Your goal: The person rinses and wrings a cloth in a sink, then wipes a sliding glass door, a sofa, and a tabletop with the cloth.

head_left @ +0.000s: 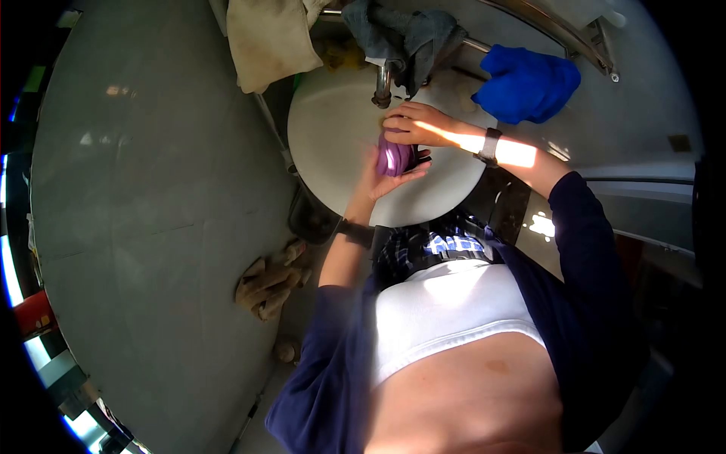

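Over the white washbasin (333, 166), both my hands are on a rounded purple thing with ridges or folds (395, 157); its exact kind cannot be made out. My left hand (384, 180) cups it from the near side, thumb up along its left and fingers stretched beneath it. From the far side, my right hand (417, 125) lies over its top with the fingers curled onto it, hiding that part. The metal tap (383, 87) is just beyond my right hand; I cannot see whether water runs.
A grey cloth (401, 38) drapes over the tap area, with a beige cloth (272, 41) to its left. A blue cloth (525, 83) hangs at the right below a metal rail (560, 30). Brownish cloth (272, 284) lies at lower left beside the grey wall panel (151, 189).
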The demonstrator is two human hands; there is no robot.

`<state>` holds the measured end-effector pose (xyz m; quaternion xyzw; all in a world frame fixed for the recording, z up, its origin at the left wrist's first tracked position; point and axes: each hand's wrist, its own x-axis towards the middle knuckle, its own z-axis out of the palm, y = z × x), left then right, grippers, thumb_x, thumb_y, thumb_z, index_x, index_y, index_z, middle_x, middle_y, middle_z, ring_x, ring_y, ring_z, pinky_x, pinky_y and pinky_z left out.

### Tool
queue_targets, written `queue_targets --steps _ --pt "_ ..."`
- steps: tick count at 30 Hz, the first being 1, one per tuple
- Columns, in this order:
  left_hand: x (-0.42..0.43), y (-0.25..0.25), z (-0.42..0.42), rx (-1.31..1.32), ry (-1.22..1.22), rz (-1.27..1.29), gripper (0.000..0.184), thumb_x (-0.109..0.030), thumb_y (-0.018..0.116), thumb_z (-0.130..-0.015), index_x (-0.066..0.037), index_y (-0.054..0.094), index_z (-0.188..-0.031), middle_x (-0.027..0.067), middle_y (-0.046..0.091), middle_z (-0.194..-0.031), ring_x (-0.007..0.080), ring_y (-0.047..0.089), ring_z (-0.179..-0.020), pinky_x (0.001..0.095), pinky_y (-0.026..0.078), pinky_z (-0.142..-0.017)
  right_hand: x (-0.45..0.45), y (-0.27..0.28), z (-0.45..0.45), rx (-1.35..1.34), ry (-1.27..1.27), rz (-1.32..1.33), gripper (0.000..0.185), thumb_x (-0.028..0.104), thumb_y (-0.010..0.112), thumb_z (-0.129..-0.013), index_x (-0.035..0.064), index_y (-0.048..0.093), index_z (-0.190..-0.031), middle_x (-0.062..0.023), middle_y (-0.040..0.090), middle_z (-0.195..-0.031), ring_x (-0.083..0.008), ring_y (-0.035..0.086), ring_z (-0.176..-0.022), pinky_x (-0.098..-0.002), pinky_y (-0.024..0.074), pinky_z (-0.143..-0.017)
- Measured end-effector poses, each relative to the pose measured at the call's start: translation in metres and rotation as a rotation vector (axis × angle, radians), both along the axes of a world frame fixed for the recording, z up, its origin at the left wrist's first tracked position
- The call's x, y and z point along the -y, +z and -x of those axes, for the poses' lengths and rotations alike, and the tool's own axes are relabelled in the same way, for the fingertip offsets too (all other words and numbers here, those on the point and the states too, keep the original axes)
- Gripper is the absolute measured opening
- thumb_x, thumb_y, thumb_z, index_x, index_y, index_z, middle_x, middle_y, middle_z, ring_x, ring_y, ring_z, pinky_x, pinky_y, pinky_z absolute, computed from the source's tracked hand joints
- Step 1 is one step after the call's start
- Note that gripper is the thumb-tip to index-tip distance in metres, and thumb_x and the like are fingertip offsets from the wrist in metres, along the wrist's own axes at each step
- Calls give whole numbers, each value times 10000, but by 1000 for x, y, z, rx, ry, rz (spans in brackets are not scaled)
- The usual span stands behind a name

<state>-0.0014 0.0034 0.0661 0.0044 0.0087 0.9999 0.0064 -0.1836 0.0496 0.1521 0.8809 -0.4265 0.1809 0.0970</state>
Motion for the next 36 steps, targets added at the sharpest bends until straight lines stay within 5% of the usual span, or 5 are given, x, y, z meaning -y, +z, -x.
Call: queue_targets --steps 8,12,21,28,36 --pt "10 13 6 425 -94 985 375 -272 710 -740 -60 584 -1023 44 602 -904 124 572 -777 265 472 -620 -11 -3 0 -78 -19 -100 328 122 598 -691 131 553 -1015 -38 511 -964 -216 564 -864 -341 491 -680" --pt "6 20 7 500 -270 1443 262 -235 697 -703 -65 623 -888 10 575 -715 101 534 -605 252 430 -516 -26 -38 -17 -144 -253 -679 250 121 646 -640 46 526 -846 -113 532 -875 -292 609 -625 -377 490 -557" --pt "-17 -85 6 566 -141 2111 333 -259 687 -619 -19 616 -839 201 635 -805 366 615 -758 429 486 -651 -32 -118 -44 -159 -469 -926 128 168 641 -609 68 659 -687 -122 653 -698 -289 642 -684 -387 507 -609" --pt "4 -90 34 417 -222 2419 317 -299 667 -676 -46 610 -857 167 647 -809 349 620 -772 432 492 -657 -26 -128 -42 -239 -598 -1036 242 276 609 -735 78 649 -869 -104 652 -835 -238 636 -758 -331 498 -649" --pt "-6 -72 13 132 -15 3002 318 -322 652 -687 -81 496 -822 134 636 -736 303 627 -659 401 489 -598 -91 -160 -45 472 -718 -722 234 256 595 -758 60 604 -887 -123 612 -875 -263 618 -766 -361 492 -637"
